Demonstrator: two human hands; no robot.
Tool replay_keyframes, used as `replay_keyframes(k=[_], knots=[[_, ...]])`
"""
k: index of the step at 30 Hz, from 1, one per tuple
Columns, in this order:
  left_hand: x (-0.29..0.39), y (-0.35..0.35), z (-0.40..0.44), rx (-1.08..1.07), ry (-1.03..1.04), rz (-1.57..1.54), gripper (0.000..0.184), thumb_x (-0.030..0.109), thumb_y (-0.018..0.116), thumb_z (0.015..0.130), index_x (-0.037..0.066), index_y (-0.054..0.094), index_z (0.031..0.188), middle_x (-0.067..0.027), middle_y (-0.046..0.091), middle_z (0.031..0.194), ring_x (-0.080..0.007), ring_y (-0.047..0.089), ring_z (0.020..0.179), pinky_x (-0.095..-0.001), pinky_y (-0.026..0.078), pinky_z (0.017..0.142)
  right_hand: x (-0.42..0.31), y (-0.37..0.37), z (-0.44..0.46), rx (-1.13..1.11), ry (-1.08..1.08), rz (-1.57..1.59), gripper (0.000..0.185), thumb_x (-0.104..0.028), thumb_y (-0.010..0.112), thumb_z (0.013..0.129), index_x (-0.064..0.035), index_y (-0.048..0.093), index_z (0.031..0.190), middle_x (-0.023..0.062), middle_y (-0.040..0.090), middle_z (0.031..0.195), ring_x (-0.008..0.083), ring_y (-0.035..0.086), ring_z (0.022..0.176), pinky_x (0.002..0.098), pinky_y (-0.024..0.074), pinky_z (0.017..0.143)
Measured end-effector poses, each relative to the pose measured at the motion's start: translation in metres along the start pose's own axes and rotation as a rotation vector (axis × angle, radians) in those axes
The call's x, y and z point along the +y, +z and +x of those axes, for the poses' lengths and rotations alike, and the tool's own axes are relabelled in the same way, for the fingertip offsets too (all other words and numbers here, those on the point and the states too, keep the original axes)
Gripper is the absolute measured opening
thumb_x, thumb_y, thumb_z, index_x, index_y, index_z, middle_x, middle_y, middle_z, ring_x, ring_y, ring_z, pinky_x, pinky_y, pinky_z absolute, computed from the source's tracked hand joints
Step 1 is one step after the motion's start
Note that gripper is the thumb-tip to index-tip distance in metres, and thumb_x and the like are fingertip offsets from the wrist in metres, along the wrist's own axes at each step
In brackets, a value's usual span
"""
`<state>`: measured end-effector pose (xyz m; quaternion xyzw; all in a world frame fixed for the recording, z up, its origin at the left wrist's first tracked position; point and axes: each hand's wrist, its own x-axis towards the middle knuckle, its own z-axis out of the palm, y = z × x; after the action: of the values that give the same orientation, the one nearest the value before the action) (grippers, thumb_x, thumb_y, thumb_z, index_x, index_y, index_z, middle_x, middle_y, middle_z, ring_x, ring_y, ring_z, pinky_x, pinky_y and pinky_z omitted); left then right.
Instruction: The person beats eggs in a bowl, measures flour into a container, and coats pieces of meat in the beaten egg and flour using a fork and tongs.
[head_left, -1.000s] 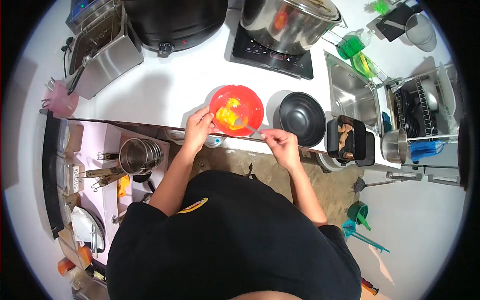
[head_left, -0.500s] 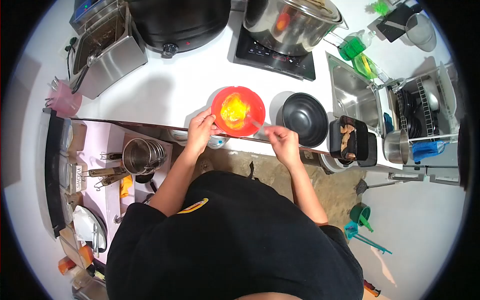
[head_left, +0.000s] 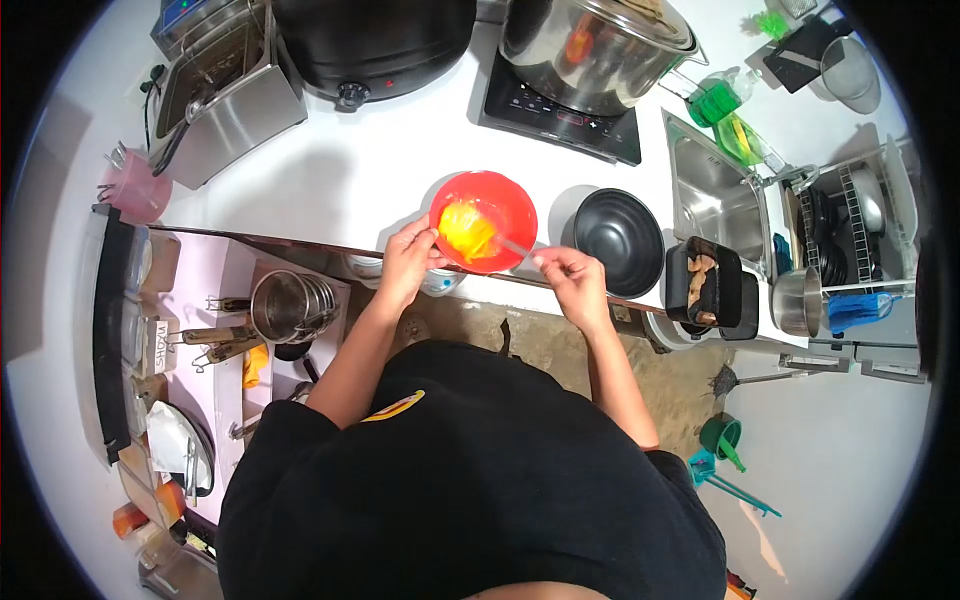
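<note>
One spill risk: our left hand (head_left: 408, 262) only pinches the red bowl (head_left: 514, 212), right hand (head_left: 577, 282) grips the utensil (head_left: 514, 246), so hard stirring could slop yellow mixture (head_left: 464, 230) out.

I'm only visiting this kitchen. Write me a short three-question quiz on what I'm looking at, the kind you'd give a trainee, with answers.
1. Which hand holds the edge of the red bowl?
2. True or false: the black bowl stands between the red bowl and the sink.
3. Fill in the missing word: the big steel pot stands on a black ____.

Key:
1. The left hand.
2. True.
3. Cooktop.
</note>
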<state>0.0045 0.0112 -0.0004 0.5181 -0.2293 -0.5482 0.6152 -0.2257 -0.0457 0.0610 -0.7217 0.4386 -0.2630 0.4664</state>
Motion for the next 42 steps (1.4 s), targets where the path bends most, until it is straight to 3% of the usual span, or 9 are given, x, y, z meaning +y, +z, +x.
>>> replay_keyframes(k=[2, 10, 19, 22, 30, 32, 36, 39, 42], knots=[[-0.001, -0.001, 0.001, -0.015, 0.01, -0.031, 0.032, 0.01, 0.043, 0.089, 0.0, 0.048, 0.119, -0.0076, 0.06, 0.095, -0.0094, 0.059, 0.063, -0.0215, 0.052, 0.059, 0.007, 0.002, 0.003, 0.292, -0.161, -0.393, 0.014, -0.012, 0.061, 0.08, 0.0007, 0.064, 0.085, 0.0082, 0.063, 0.068, 0.009, 0.055, 0.062, 0.0251, 0.0434, 0.057], [0.001, 0.004, 0.0, 0.023, 0.014, -0.018, 0.032, 0.009, 0.043, 0.089, 0.0, 0.048, 0.119, -0.0064, 0.059, 0.094, -0.0085, 0.059, 0.063, -0.0208, 0.052, 0.059, -0.006, -0.01, -0.005, -0.01, 0.013, -0.132, 0.009, -0.009, 0.061, 0.078, -0.0017, 0.065, 0.083, 0.0111, 0.063, 0.069, 0.0138, 0.059, 0.062, 0.027, 0.0454, 0.06], [0.006, 0.012, -0.007, 0.043, 0.113, 0.091, 0.032, 0.008, 0.043, 0.089, 0.002, 0.048, 0.12, -0.0046, 0.057, 0.093, -0.0072, 0.058, 0.065, -0.0192, 0.051, 0.057, 0.006, -0.003, -0.012, 0.288, -0.102, -0.151, 0.011, -0.01, 0.061, 0.078, -0.0006, 0.065, 0.083, 0.0109, 0.064, 0.072, 0.0127, 0.06, 0.066, 0.0275, 0.0457, 0.061], [0.006, 0.012, -0.007, 0.043, 0.141, 0.102, 0.031, 0.008, 0.043, 0.089, 0.002, 0.049, 0.119, -0.004, 0.055, 0.092, -0.0071, 0.058, 0.066, -0.0186, 0.051, 0.057, 0.009, -0.011, -0.015, 0.042, 0.035, -0.08, 0.012, -0.01, 0.061, 0.078, -0.0002, 0.065, 0.084, 0.0106, 0.064, 0.073, 0.0103, 0.058, 0.067, 0.0265, 0.0454, 0.062], [0.007, 0.013, -0.007, 0.083, 0.154, 0.162, 0.034, 0.009, 0.044, 0.088, 0.003, 0.048, 0.122, -0.0014, 0.055, 0.093, -0.0035, 0.054, 0.063, -0.0175, 0.05, 0.058, 0.01, -0.009, -0.02, 0.075, -0.006, -0.043, 0.012, -0.01, 0.062, 0.078, 0.0, 0.065, 0.084, 0.0119, 0.064, 0.074, 0.014, 0.06, 0.065, 0.0272, 0.0459, 0.061], [0.008, 0.013, -0.006, 0.059, 0.217, 0.239, 0.033, 0.009, 0.044, 0.089, 0.004, 0.049, 0.121, -0.0017, 0.053, 0.096, -0.0038, 0.054, 0.065, -0.0174, 0.05, 0.058, 0.008, -0.004, -0.019, 0.34, -0.084, -0.253, 0.012, -0.01, 0.062, 0.078, -0.0001, 0.065, 0.084, 0.0108, 0.064, 0.073, 0.0141, 0.06, 0.064, 0.0267, 0.0459, 0.061], [0.007, 0.011, -0.006, 0.052, 0.209, 0.24, 0.032, 0.009, 0.043, 0.089, 0.005, 0.05, 0.121, -0.002, 0.052, 0.101, -0.0041, 0.055, 0.065, -0.0174, 0.05, 0.059, 0.015, -0.005, -0.021, 0.082, 0.038, -0.001, 0.012, -0.01, 0.062, 0.08, 0.0005, 0.065, 0.085, 0.0065, 0.063, 0.071, 0.0077, 0.054, 0.065, 0.0231, 0.0436, 0.061], [0.009, 0.013, -0.007, 0.059, 0.222, 0.269, 0.032, 0.009, 0.043, 0.089, 0.004, 0.05, 0.12, -0.0023, 0.053, 0.099, -0.0043, 0.055, 0.065, -0.0174, 0.05, 0.058, 0.019, 0.001, -0.018, 0.34, -0.054, -0.17, 0.012, -0.009, 0.061, 0.08, 0.0006, 0.064, 0.086, 0.0061, 0.063, 0.07, 0.0076, 0.054, 0.065, 0.0227, 0.0433, 0.061], [0.005, 0.012, -0.006, 0.077, 0.203, 0.202, 0.033, 0.009, 0.043, 0.089, 0.003, 0.049, 0.121, -0.0022, 0.055, 0.095, -0.0041, 0.054, 0.063, -0.0174, 0.05, 0.057, 0.017, -0.001, -0.018, 0.08, 0.047, 0.004, 0.011, -0.009, 0.062, 0.077, 0.0005, 0.064, 0.082, 0.0142, 0.063, 0.072, 0.0193, 0.06, 0.063, 0.0275, 0.0451, 0.06]])
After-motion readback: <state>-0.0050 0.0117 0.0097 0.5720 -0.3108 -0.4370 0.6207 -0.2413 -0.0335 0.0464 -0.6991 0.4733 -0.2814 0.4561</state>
